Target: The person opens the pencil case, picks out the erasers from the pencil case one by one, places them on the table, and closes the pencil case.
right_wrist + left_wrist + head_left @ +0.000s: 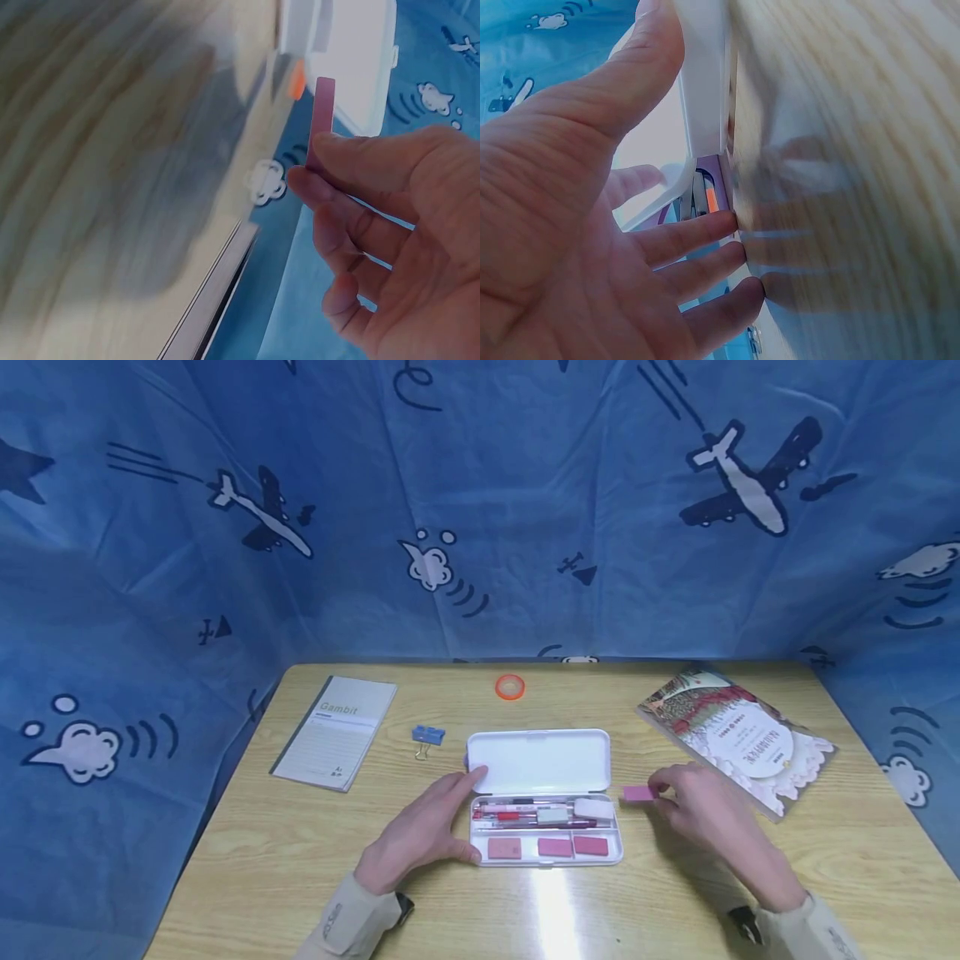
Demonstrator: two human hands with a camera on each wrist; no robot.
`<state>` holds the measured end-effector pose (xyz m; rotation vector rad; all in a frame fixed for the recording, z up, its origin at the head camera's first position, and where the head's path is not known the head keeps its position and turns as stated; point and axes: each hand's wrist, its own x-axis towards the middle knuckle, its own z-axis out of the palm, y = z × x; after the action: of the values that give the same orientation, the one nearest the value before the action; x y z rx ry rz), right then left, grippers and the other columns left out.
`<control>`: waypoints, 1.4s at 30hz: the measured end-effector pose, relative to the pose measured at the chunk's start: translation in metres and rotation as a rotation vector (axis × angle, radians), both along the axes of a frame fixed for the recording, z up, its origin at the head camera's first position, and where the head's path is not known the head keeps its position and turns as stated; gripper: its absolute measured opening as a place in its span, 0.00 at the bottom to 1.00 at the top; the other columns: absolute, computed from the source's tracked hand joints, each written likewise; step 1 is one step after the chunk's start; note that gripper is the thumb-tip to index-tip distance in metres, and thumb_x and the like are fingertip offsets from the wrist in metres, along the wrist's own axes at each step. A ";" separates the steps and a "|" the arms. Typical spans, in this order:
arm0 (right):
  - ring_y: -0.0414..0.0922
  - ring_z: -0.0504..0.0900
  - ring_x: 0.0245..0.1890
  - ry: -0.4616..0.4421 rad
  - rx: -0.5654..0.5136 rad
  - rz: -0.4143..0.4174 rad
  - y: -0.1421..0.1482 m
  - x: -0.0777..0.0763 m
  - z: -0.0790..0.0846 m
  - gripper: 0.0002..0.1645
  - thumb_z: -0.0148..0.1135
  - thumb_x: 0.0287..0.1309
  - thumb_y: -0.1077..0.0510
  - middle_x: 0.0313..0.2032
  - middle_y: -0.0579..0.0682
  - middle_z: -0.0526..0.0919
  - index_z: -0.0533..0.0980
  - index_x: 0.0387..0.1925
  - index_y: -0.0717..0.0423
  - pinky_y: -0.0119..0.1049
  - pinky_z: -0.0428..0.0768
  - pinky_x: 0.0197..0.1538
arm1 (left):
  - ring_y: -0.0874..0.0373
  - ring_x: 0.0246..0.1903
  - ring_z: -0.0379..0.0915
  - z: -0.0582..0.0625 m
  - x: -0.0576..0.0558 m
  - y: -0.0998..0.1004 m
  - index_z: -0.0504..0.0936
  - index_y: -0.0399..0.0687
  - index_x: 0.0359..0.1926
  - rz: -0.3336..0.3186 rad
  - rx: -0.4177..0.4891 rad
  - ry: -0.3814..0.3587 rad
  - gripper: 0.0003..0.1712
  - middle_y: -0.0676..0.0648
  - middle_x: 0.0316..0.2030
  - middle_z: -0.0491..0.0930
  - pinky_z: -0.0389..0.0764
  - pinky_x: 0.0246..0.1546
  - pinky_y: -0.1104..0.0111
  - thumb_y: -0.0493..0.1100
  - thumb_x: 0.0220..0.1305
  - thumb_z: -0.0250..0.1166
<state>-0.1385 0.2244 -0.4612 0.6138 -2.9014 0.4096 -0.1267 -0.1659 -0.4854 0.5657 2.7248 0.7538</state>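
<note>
A white pencil case [538, 762] lies with its lid raised at the back. Its rear section holds several pens [507, 816] and white erasers [593, 809]; three pink erasers [504, 848] sit along the front, the rightmost beyond a divider. My left hand [422, 827] rests against the case's left side, thumb at the front corner and fingers extended by the lid; in the left wrist view the fingertips [742, 296] touch the table. To the right of the case, my right hand [701, 806] pinches another pink eraser [322, 112] between thumb and forefinger, above the table.
A Gambit notebook [333, 735] lies at the left, with a blue binder clip [428, 735] between it and the case. An orange tape roll [499, 680] is behind the lid. At the right is a printed booklet or packet [738, 739]. Blue curtain [510, 510] surrounds the table.
</note>
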 end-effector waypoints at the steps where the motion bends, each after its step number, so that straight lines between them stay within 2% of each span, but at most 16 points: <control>1: 0.42 0.80 0.25 -0.014 0.002 -0.007 0.003 0.000 -0.001 0.13 0.75 0.41 0.67 0.30 0.47 0.89 0.86 0.32 0.50 0.40 0.81 0.28 | 0.48 0.71 0.64 0.000 0.000 0.000 0.51 0.59 0.81 0.002 -0.001 -0.003 0.72 0.43 0.73 0.65 0.69 0.74 0.54 0.60 0.37 0.83; 7: 0.45 0.83 0.27 -0.100 0.014 -0.054 0.015 -0.001 -0.003 0.12 0.75 0.43 0.66 0.31 0.49 0.89 0.86 0.32 0.50 0.43 0.84 0.30 | 0.48 0.71 0.64 0.001 0.000 0.001 0.51 0.59 0.81 0.008 -0.001 -0.012 0.72 0.44 0.73 0.65 0.69 0.74 0.53 0.59 0.37 0.83; 22: 0.50 0.86 0.30 -0.148 0.035 -0.081 0.018 -0.001 -0.013 0.12 0.74 0.44 0.67 0.31 0.49 0.89 0.87 0.32 0.51 0.48 0.85 0.32 | 0.48 0.71 0.64 -0.001 -0.001 0.001 0.52 0.58 0.81 0.002 0.005 -0.004 0.72 0.44 0.73 0.66 0.70 0.73 0.54 0.59 0.37 0.83; 42: 0.46 0.83 0.26 -0.109 0.070 -0.064 0.015 -0.003 -0.016 0.11 0.76 0.40 0.68 0.28 0.50 0.89 0.87 0.28 0.52 0.44 0.84 0.30 | 0.49 0.71 0.64 -0.002 -0.001 0.000 0.52 0.59 0.81 0.008 0.008 -0.010 0.72 0.44 0.73 0.66 0.69 0.74 0.55 0.59 0.37 0.83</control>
<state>-0.1417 0.2395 -0.4774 0.5225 -3.0411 0.3447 -0.1276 -0.1657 -0.4871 0.5518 2.7175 0.7679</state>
